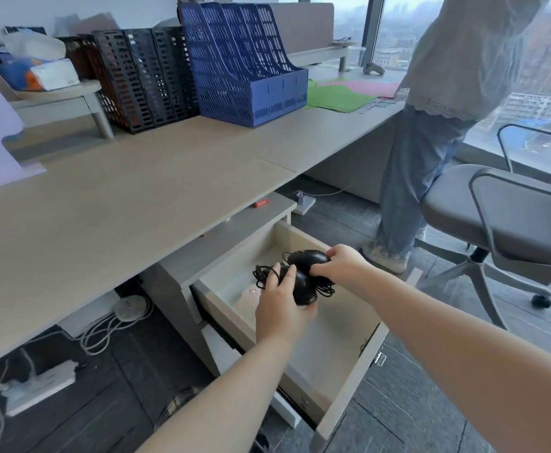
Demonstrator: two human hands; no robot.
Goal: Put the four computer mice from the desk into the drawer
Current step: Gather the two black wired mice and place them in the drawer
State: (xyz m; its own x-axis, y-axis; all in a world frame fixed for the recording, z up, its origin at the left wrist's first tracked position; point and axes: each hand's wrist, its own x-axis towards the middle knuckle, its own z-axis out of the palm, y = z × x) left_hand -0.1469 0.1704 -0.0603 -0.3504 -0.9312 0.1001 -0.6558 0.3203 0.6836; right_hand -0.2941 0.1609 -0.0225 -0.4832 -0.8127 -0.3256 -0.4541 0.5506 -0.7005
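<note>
Two glossy black rounded mice [303, 273], hands-held over the pale laminate drawer [339, 361].

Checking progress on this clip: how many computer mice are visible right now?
2. One black corded mouse is in the right hand, the other black corded mouse in the left hand, both over the open beige drawer. Hands and cables may hide more.

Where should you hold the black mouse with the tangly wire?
Around its rounded body, from above, fingers on both sides, as the right hand grips the upper mouse. The looped cable is thin and floppy, so probably a poor handle.
</note>
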